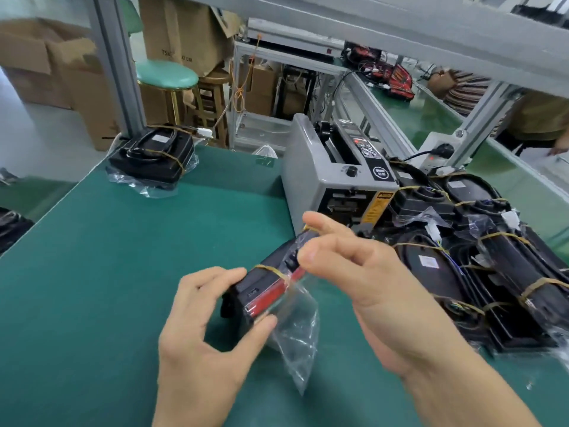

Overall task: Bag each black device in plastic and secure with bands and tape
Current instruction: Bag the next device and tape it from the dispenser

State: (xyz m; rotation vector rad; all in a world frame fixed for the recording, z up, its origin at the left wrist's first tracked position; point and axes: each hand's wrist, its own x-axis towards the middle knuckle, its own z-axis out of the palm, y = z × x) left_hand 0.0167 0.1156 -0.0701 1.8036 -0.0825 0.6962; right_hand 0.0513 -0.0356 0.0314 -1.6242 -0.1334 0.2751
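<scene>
low in the frame, the left hand [203,315] grips the near end of a black device [264,291] with a red strip, thumb and fingers curled round it, holding it just above the green bench mat [123,272]. the right hand [354,272], right of centre, pinches at a tan rubber band [272,269] near the device's far end, fingers bent; whether it holds the band or only the plastic i cannot tell. a clear plastic bag [295,334] hangs loose off the device's lower side.

the risk, i'd say, is the band snapping off the fingertips or bunching the bag, leaving the mouth open.

just behind stands a grey tape dispenser [332,167]. a pile of banded devices [480,260] fills the right edge, and one finished bagged device [152,158] sits upper left. the device's far end is hidden by the right hand, and motion blur softens the fingers.
</scene>
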